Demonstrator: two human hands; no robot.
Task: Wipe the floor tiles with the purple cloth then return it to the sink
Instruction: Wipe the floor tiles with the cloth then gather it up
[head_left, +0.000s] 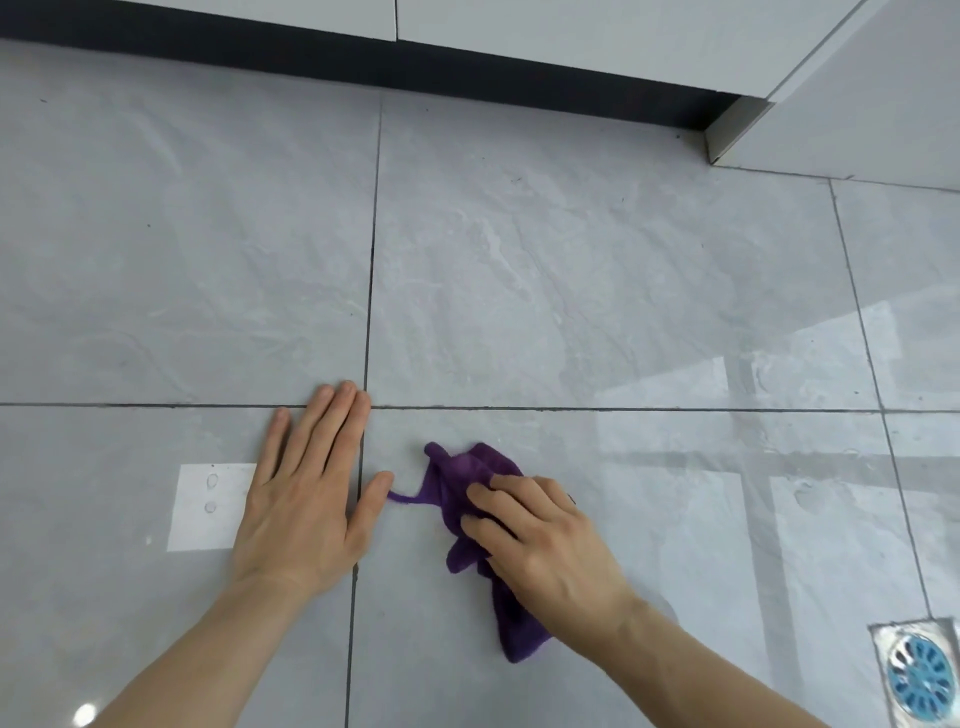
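A crumpled purple cloth (465, 483) lies on the grey floor tiles (571, 291), just below a grout line. My right hand (540, 535) presses down on the cloth with curled fingers, covering its middle; cloth shows above and below the hand. A thin purple strand trails left from the cloth toward my left thumb. My left hand (311, 493) lies flat on the tile to the left, palm down, fingers together, holding nothing. The sink is not in view.
White cabinet fronts (571, 31) with a dark toe-kick (363, 57) run along the top. A cabinet corner (727, 130) juts out at upper right. A metal floor drain with a blue grate (917, 675) sits at lower right. Bright reflections lie on the glossy tiles.
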